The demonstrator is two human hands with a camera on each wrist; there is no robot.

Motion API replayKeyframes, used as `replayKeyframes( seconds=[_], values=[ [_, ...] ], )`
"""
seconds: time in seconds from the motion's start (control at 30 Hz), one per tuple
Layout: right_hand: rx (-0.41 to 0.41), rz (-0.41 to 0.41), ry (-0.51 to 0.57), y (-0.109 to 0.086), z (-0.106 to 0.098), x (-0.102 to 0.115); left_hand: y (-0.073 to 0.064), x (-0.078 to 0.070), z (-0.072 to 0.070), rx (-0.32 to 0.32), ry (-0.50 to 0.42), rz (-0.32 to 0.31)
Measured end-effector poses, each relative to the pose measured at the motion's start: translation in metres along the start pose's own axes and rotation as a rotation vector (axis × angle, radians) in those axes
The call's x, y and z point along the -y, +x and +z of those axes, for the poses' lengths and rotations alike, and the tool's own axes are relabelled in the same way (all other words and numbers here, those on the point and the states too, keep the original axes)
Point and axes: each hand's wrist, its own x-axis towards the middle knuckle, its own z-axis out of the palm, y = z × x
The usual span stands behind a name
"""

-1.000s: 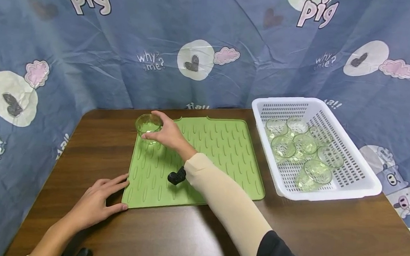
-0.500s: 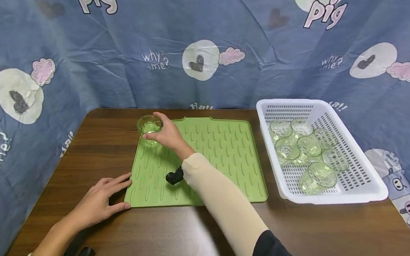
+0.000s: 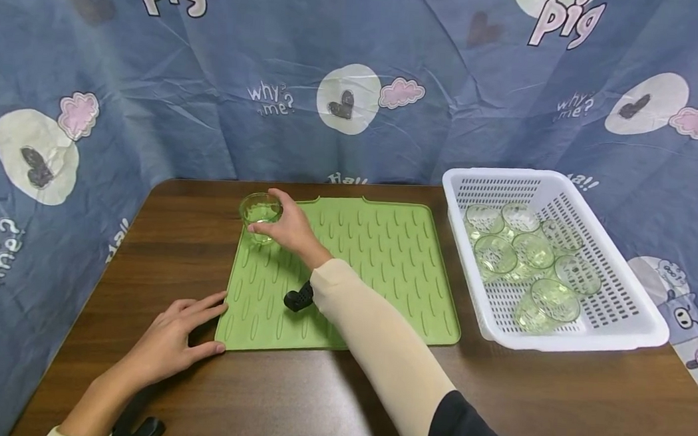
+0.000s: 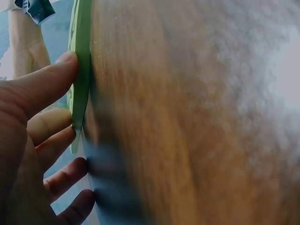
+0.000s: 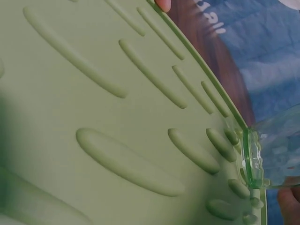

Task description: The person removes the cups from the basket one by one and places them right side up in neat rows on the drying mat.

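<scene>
In the head view a green dish drying mat [image 3: 382, 267] with raised ridges lies flat on the wooden table. At its far left corner stands a clear green-tinted glass [image 3: 256, 216], upright. My right hand [image 3: 294, 228] grips the glass from the right, thumb on the near side and fingers behind. The right wrist view shows the glass base [image 5: 253, 159] down at the mat's ridged surface. My left hand [image 3: 175, 334] rests at the near left corner, fingers spread and straight. Up close in the left wrist view, the thumb [image 4: 47, 82] touches the mat's edge [image 4: 82, 61].
To the right of the mat stands a white perforated plastic basket [image 3: 624, 331] holding several similar glasses [image 3: 533, 250], one of them tilted [image 3: 550, 304]. A blue printed cloth [image 3: 210, 129] hangs behind the table [image 3: 290, 401].
The head view has shifted slightly, moving the scene a little to the right. Both hands and the glass keep nearly the same places on the mat.
</scene>
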Motion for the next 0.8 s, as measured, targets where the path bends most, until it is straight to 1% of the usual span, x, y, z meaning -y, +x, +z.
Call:
replayKeyframes(
  seconds=[0.27, 0.5, 0.63, 0.8],
  values=[
    [-0.005, 0.008, -0.005, 0.002, 0.0036, 0.002, -0.0017, -0.0009, -0.0014, -0.015, 0.0, -0.002],
    [0.024, -0.001, -0.01, 0.0051, 0.0068, 0.0017, -0.0028, -0.0024, -0.0029, 0.015, -0.008, -0.035],
    [0.019, 0.005, -0.011, 0.0064, 0.0058, 0.0002, -0.0015, -0.0038, -0.0013, 0.036, -0.015, -0.04],
    [0.035, 0.01, -0.013, 0.0058, 0.0066, 0.0025, -0.0028, -0.0039, -0.0035, 0.04, -0.012, -0.055]
  ],
)
